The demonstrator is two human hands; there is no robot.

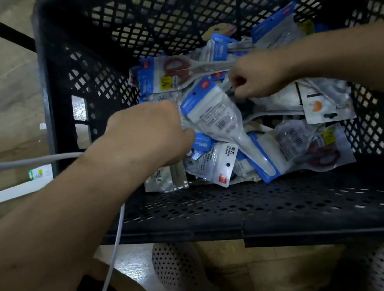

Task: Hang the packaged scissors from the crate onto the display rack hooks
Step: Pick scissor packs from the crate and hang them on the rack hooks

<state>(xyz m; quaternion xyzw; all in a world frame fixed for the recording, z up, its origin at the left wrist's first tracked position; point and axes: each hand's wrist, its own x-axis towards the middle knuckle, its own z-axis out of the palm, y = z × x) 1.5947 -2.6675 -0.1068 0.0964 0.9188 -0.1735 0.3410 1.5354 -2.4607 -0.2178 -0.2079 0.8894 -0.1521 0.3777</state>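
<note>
A black mesh crate holds a heap of several packaged scissors in clear bags with blue and white cards. My left hand reaches into the crate and grips the edge of a white-and-blue scissors package lying on top of the heap. My right hand comes in from the right with curled fingers and pinches a packet with red-handled scissors by its blade end. More packets lie underneath. No display rack is in view.
The crate's tall mesh walls surround the heap. A grey cable runs across my left forearm and down. Two perforated light shoes stand on the floor below the crate. A black bar crosses the upper left.
</note>
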